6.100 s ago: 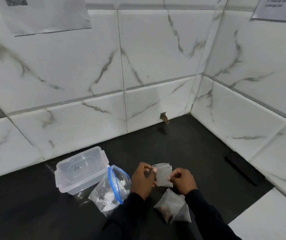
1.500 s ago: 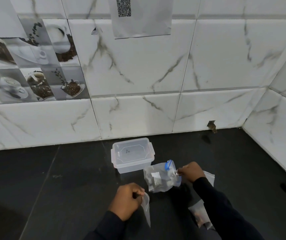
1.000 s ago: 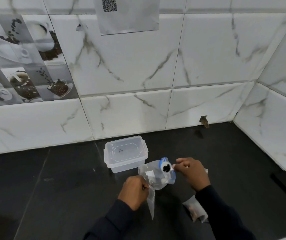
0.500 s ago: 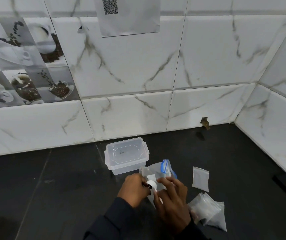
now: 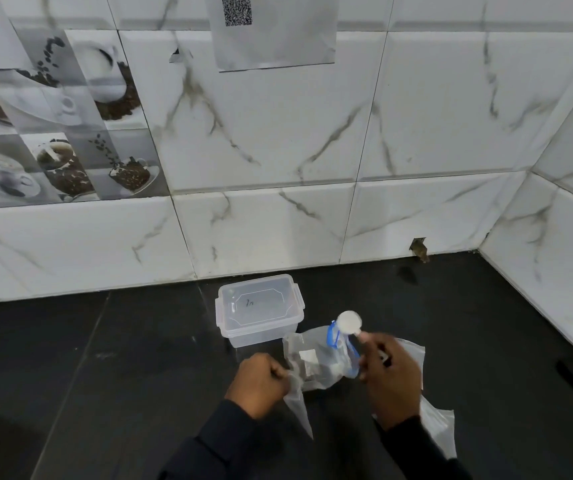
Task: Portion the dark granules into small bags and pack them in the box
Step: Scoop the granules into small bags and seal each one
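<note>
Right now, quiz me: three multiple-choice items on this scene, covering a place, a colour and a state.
1. The clear box stands: A) behind the zip bag, near the wall; B) on top of it; C) inside it.
2. The zip bag's seal is: A) red; B) blue; C) green.
3. The box's lid is: A) on; B) beside it; C) missing.
Answers: A, it sits beyond the bag, by the tiles; B, a blue strip at its mouth; A, the lid covers it.

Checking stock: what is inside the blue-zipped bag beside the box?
Through the clear blue-zipped bag, a small white rectangular piece and a pale lump show. Creases blur the rest, so what else it holds cannot be told.
</note>
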A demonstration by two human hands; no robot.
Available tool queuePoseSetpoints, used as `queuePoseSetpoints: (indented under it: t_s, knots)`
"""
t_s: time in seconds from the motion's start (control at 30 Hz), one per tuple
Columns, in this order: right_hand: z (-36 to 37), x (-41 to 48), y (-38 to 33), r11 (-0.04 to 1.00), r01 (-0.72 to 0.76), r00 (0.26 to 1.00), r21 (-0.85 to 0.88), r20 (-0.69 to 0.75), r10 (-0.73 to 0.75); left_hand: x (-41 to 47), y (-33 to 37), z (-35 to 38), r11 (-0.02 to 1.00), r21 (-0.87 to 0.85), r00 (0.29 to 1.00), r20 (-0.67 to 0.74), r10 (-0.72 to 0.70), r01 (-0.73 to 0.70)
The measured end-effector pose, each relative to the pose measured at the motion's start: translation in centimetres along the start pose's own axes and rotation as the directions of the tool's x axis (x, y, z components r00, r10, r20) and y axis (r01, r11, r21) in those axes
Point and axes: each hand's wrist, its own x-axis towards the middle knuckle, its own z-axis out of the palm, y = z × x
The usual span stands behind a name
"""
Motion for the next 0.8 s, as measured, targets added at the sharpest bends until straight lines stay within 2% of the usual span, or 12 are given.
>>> queuePoseSetpoints:
  t_s: [0.1, 0.17, 0.2, 0.33, 0.43, 0.57, 0.7, 0.8]
  knots:
    - [-1.6, 4.9, 3.1, 0.96, -0.279, 0.96, -0.026, 0.018, 0.279, -0.1, -3.0, 1.2, 0.985, -0.133, 0.993, 0.057, -0.104, 0.11]
    - [-1.8, 7.0, 5.6, 0.916, -0.372, 0.906, -0.151, 0.154, 0.394, 0.1, -4.4, 2.3, 0.954, -0.225, 0.978, 0.103, -0.181, 0.2]
    - [-1.6, 7.6, 6.7, 0.901, -0.371, 0.88, -0.224, 0.226, 0.418, 0.1, -4.8, 2.9, 0.941, -0.257, 0.973, 0.131, -0.193, 0.221]
    - [0.4, 8.9, 8.1, 0.863, -0.153, 0.807, -0.482, 0.443, 0.391, 0.9, -4.0, 4.3, 0.896, -0.386, 0.965, 0.22, -0.142, 0.22]
    - [2.5, 10.2, 8.7, 0.8, -0.015, 0.768, -0.6, 0.505, 0.394, 1.5, -2.8, 4.7, 0.861, -0.445, 0.957, 0.25, -0.146, 0.247]
    - [4.9, 10.0, 7.4, 0.795, 0.063, 0.644, -0.603, 0.633, 0.429, 2.1, -3.1, 5.1, 0.824, -0.479, 0.951, 0.204, -0.232, 0.304]
    - [6.8, 8.6, 7.7, 0.815, 0.095, 0.676, -0.572, 0.638, 0.368, 2.0, -4.1, 5.3, 0.792, -0.5, 0.936, 0.172, -0.306, 0.351]
    - [7.8, 7.0, 7.6, 0.845, 0.097, 0.759, -0.525, 0.588, 0.278, 1.6, -5.1, 5.3, 0.804, -0.503, 0.948, 0.138, -0.288, 0.317]
